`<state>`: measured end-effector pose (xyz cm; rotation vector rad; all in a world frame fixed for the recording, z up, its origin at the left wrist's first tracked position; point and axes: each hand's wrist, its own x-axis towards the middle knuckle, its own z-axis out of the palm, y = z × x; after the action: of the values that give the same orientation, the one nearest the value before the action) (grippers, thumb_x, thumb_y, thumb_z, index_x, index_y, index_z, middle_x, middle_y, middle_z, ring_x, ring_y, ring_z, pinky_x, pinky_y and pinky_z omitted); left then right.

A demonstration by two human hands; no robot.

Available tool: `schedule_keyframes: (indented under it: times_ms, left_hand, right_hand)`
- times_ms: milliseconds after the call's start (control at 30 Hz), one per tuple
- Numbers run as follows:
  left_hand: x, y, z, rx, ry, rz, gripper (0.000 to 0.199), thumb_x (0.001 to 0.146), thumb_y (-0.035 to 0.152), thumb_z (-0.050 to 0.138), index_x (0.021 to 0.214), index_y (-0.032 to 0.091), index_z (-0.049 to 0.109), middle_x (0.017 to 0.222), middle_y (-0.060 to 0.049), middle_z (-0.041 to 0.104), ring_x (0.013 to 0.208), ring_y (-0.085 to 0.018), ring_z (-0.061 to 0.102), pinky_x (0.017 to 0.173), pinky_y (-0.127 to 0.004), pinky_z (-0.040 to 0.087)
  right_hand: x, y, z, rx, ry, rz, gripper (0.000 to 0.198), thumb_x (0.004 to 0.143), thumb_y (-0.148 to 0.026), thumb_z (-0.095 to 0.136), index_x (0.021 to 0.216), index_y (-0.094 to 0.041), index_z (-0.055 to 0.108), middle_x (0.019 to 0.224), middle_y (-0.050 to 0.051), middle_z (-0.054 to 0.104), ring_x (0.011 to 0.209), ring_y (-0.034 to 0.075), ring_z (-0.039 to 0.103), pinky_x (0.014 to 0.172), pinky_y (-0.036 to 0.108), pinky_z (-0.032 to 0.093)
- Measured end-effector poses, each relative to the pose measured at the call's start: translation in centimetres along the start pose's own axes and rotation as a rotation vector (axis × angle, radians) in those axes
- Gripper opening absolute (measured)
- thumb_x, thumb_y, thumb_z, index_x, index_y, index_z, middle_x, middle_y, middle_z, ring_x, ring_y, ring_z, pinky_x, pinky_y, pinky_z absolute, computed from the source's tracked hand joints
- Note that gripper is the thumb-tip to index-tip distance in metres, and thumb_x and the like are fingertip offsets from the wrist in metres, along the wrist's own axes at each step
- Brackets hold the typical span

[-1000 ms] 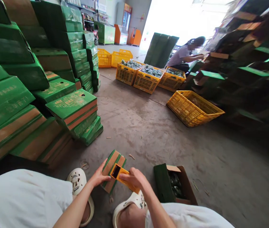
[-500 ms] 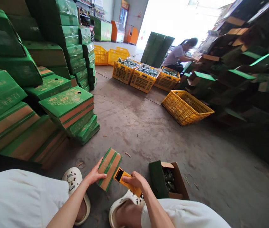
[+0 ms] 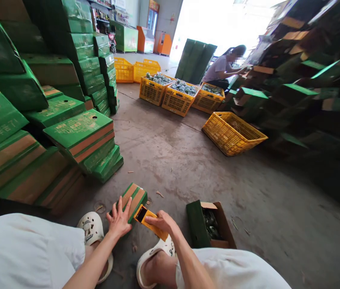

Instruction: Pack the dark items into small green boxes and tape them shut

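Observation:
A small green carton [image 3: 140, 196] with brown stripes lies in front of me between my feet. My left hand [image 3: 118, 218] rests on its near part, fingers spread over the striped face. In my right hand [image 3: 162, 222] is a yellow handheld tool [image 3: 155, 230] with a dark opening at its front end. That end is close against the carton's near right edge; whether it touches cannot be made out. To the right, beside my shoe, stands an open green carton [image 3: 194, 224] with dark, shiny wrapped things inside.
Stacks of green cartons [image 3: 79, 132] rise at the left. An open yellow crate [image 3: 233, 136] stands ahead right; filled yellow crates [image 3: 177, 100] stand farther back. A person [image 3: 222, 68] crouches near a dark carton pile [image 3: 302, 100]. My white clogs [image 3: 92, 226] flank the small carton.
My left hand has shifted from the small carton's left edge onto its striped face, fingers now spread. The carton has tilted and moved slightly left; the yellow tool has followed left.

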<state>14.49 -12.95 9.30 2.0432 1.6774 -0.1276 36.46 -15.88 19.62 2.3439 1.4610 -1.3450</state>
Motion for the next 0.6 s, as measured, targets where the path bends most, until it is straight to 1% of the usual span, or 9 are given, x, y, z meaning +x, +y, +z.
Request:
schedule_keyframes:
  times_ms: [67, 167, 267, 367, 467, 533, 600]
  left_hand:
    - [0.2, -0.4, -0.8, -0.042, -0.038, 0.003, 0.114, 0.067, 0.019, 0.072, 0.164, 0.045, 0.016, 0.176, -0.012, -0.003, 0.154, -0.051, 0.016, 0.109, -0.077, 0.024]
    - [0.2, -0.6, -1.0, -0.063, -0.046, 0.022, 0.113, 0.066, 0.022, 0.074, 0.162, 0.047, 0.021, 0.176, -0.009, -0.003, 0.154, -0.051, 0.015, 0.109, -0.077, 0.023]
    - [0.3, -0.9, -1.2, -0.084, -0.033, 0.023, 0.111, 0.064, 0.023, 0.074, 0.161, 0.048, 0.026, 0.176, -0.007, -0.002, 0.154, -0.050, 0.016, 0.110, -0.076, 0.023]
    - [1.1, -1.7, -2.2, -0.167, -0.073, -0.032, 0.112, 0.064, 0.028, 0.076, 0.161, 0.049, 0.024, 0.176, -0.008, -0.001, 0.152, -0.052, 0.019, 0.107, -0.078, 0.028]
    - [2.0, -2.6, -3.4, -0.222, -0.134, -0.049, 0.115, 0.064, 0.033, 0.078, 0.162, 0.049, 0.020, 0.176, -0.009, -0.002, 0.151, -0.054, 0.021, 0.104, -0.081, 0.030]
    - [2.4, -3.0, -3.9, -0.224, -0.155, -0.045, 0.116, 0.063, 0.033, 0.078, 0.162, 0.049, 0.019, 0.176, -0.009, -0.003, 0.152, -0.055, 0.020, 0.104, -0.082, 0.029]
    - [2.5, -3.2, -4.1, -0.228, -0.164, -0.046, 0.117, 0.063, 0.033, 0.078, 0.162, 0.049, 0.018, 0.176, -0.009, -0.004, 0.152, -0.055, 0.019, 0.105, -0.081, 0.029]
  right_hand:
    - [-0.1, -0.2, -0.8, -0.011, -0.009, -0.024, 0.052, 0.081, -0.068, 0.070, 0.074, -0.016, 0.070, 0.067, 0.000, 0.058, 0.064, 0.013, 0.050, 0.054, 0.026, 0.029]
    - [-0.5, 0.2, -2.0, -0.038, -0.056, -0.035, 0.054, 0.079, -0.070, 0.069, 0.074, -0.016, 0.072, 0.065, -0.002, 0.055, 0.061, 0.012, 0.047, 0.053, 0.026, 0.030]
    - [-1.0, 1.6, -2.8, -0.074, -0.098, -0.014, 0.054, 0.074, -0.070, 0.074, 0.070, -0.016, 0.072, 0.060, -0.003, 0.052, 0.059, 0.012, 0.048, 0.052, 0.025, 0.029]
    - [-1.6, 3.3, -3.2, -0.067, -0.071, 0.047, 0.055, 0.068, -0.070, 0.079, 0.065, -0.016, 0.069, 0.058, -0.002, 0.054, 0.057, 0.013, 0.050, 0.050, 0.025, 0.029]
    - [-1.5, 3.8, -2.6, -0.044, -0.023, 0.110, 0.056, 0.068, -0.070, 0.080, 0.067, -0.015, 0.070, 0.062, 0.001, 0.062, 0.061, 0.016, 0.058, 0.051, 0.025, 0.033]
    - [-0.8, 3.1, -1.6, -0.060, -0.001, 0.128, 0.055, 0.068, -0.070, 0.080, 0.072, -0.016, 0.072, 0.070, 0.006, 0.069, 0.068, 0.020, 0.066, 0.054, 0.025, 0.039]
    - [0.6, 1.7, -0.5, -0.117, 0.021, 0.128, 0.053, 0.070, -0.068, 0.080, 0.078, -0.016, 0.075, 0.079, 0.010, 0.075, 0.078, 0.025, 0.072, 0.060, 0.027, 0.046]
